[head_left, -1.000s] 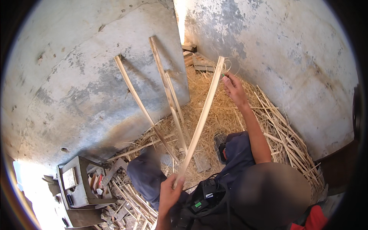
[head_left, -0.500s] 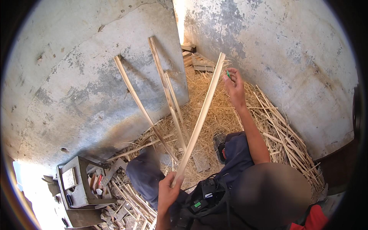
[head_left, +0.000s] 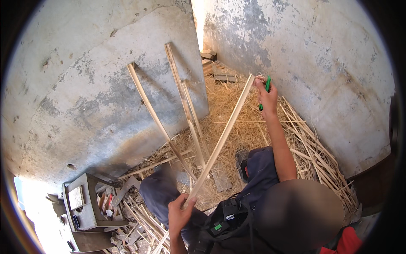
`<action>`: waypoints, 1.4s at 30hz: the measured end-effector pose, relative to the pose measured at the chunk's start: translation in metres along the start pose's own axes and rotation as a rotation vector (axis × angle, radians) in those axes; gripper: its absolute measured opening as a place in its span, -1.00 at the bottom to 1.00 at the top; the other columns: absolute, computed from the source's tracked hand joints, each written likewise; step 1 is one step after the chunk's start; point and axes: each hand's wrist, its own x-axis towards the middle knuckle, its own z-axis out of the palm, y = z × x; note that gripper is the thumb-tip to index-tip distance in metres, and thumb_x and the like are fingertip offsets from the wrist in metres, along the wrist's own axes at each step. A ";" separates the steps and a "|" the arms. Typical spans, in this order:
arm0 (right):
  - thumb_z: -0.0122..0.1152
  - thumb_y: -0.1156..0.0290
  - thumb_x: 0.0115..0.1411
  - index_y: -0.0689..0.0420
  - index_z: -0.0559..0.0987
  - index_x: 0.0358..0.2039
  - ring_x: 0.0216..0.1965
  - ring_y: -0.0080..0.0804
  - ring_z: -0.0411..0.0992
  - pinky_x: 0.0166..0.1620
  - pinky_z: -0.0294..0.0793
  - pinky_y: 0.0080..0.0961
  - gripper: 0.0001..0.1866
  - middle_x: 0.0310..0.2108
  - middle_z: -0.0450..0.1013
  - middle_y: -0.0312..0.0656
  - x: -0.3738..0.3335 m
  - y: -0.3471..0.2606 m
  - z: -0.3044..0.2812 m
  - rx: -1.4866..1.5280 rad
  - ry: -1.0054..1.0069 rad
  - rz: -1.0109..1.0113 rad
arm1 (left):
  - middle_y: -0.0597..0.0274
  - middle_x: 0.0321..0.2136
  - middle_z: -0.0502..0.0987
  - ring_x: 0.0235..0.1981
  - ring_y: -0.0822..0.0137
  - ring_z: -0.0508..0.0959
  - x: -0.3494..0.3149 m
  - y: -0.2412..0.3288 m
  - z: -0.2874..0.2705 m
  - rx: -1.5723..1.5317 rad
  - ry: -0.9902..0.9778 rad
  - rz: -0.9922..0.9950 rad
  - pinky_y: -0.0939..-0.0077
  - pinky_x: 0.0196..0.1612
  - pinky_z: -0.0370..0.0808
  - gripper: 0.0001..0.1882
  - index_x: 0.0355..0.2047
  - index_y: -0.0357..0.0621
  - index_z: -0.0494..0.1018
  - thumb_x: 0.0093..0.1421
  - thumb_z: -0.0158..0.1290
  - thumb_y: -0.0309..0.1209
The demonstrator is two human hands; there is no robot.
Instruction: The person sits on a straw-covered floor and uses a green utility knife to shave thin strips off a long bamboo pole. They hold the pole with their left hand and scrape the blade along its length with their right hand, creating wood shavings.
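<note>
My left hand (head_left: 180, 210) is closed round the lower end of a long pale bamboo strip (head_left: 226, 132), which slants up and away to the right. At its far tip is my right hand (head_left: 269, 101), the fingers closed round a slim green utility knife (head_left: 267, 84); its blade cannot be made out. Thumb and fingertips of that hand are beside or touching the strip's end, where thin pale fibres (head_left: 260, 77) curl. Whether they pinch those fibres cannot be told.
Several bamboo strips (head_left: 154, 114) lean on the stained left wall (head_left: 97, 97). Straw-like shavings (head_left: 237, 122) cover the floor between my knees and the walls. Thin sticks (head_left: 315, 148) are piled at right. A worn wooden stool (head_left: 91, 203) stands at lower left beside scraps.
My right hand has moved slightly right and nearer, turning so more of the green knife shows. The strip's far tip has swung right and down; my left hand has shifted slightly left.
</note>
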 end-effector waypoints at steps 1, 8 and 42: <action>0.42 0.18 0.44 0.14 0.67 0.04 -0.69 -0.78 0.12 -0.63 0.09 -0.67 -0.67 -0.38 0.63 -0.29 0.000 -0.001 -0.001 0.016 -0.015 0.007 | 0.25 -0.62 0.48 -0.51 0.57 0.39 0.000 0.002 -0.001 -0.008 0.000 -0.011 0.49 -0.42 0.36 -0.76 -0.25 -0.33 0.63 0.40 0.31 -0.34; 0.42 0.22 0.44 0.16 0.66 0.04 -0.68 -0.80 0.13 -0.62 0.12 -0.71 -0.68 -0.18 0.72 -0.21 0.000 -0.001 -0.005 0.042 -0.070 0.045 | 0.52 -0.58 0.43 -0.48 0.68 0.36 0.003 -0.001 0.001 -0.082 0.000 -0.016 0.62 -0.41 0.24 -0.75 -0.32 -0.25 0.60 0.46 0.28 -0.33; 0.32 0.31 0.41 0.20 0.59 -0.31 -0.49 -0.63 0.19 -0.41 0.17 -0.42 -0.77 -0.58 0.27 -0.39 -0.001 -0.017 -0.011 -0.568 -0.246 -0.472 | 0.41 -0.59 0.49 -0.49 0.65 0.37 -0.001 -0.018 -0.029 -0.114 -0.138 -0.111 0.56 -0.42 0.33 -0.78 -0.25 -0.27 0.64 0.45 0.29 -0.33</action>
